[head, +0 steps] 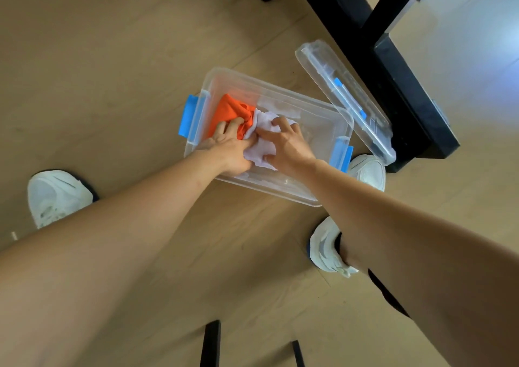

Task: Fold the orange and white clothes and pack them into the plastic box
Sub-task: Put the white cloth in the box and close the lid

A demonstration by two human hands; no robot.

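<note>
A clear plastic box (283, 92) with blue latches stands open on the wooden floor. Inside it, at the left end, lies the folded orange cloth (229, 111). The white cloth (261, 147) sits right beside it, toward the box's middle. My left hand (230, 149) presses down where the two cloths meet, its fingers on the orange cloth and its thumb on the white one. My right hand (286, 144) grips the white cloth from the right, fingers curled over its top edge. The right half of the box is bare.
The box's clear lid (345, 97) leans against a black table leg (393, 66) at the right. My white shoes (57, 195) (327, 247) stand on either side, and a third shoe (369, 171) touches the box's right corner. Two black legs (210, 344) rise at the bottom.
</note>
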